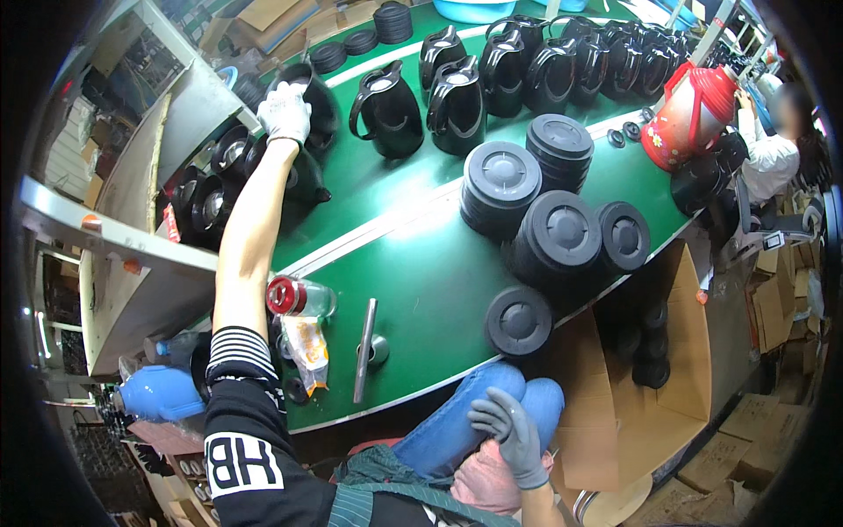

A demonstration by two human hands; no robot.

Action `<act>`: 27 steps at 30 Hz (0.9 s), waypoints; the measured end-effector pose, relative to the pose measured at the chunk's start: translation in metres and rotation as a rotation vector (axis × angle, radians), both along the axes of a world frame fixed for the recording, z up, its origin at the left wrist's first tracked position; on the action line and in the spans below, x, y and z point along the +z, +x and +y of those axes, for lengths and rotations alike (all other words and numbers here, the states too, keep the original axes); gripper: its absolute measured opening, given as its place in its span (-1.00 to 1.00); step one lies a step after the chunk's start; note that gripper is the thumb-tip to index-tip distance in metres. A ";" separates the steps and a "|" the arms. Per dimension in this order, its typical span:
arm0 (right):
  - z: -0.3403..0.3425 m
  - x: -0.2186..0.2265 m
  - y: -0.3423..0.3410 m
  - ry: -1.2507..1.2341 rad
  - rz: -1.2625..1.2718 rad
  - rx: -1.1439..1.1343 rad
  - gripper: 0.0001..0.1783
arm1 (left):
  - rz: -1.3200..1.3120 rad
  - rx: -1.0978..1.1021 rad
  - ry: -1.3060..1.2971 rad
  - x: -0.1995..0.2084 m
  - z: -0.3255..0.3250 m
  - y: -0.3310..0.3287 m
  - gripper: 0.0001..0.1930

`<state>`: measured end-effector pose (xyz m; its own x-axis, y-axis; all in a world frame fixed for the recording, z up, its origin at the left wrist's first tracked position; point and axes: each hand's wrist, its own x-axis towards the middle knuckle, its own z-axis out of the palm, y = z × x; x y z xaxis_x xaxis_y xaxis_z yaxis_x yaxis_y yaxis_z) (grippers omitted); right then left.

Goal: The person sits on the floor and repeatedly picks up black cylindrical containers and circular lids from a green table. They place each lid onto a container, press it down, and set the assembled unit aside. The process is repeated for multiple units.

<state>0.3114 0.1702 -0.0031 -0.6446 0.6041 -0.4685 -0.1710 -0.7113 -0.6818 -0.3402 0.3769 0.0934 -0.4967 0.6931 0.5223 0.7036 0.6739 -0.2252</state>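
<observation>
Black jug (324, 110) meets left hand (285, 114); sleeve (241, 417) bears lettering (243, 462).

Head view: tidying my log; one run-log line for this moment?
left hand: at black jug | right hand: over blue jeans | green table: more jugs, stacked discs

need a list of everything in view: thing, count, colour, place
Workbench: one, green, across the middle
Upright jugs: over ten, black, far side
Disc stacks: five, dark grey, middle to right
Flask: one, red, right end
Jar: one, clear with red lid, near left
Packet: one, orange and white, below jar
Rod: one, silver, right of packet
Basins: at least two, light blue, top edge
Carton: one, brown, open, lower right
Co-worker: one, pale top, far right
Edge clutter: uncounted, too small or blurred
Legs: two, blue jeans, lower centre
Left hand: one, white glove, on a black jug
Right hand: one, grey glove, above lap
</observation>
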 end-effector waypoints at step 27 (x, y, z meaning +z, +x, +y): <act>-0.060 0.135 0.003 1.165 -0.177 -0.065 -0.52 | -0.506 -1.230 -0.014 0.014 -0.442 0.329 -0.11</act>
<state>0.3149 0.1099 0.1318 -0.5785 0.7555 0.3076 -0.0220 0.3625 -0.9317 -0.0111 -0.0654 0.1077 0.3170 0.8315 0.4562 0.8566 -0.4575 0.2386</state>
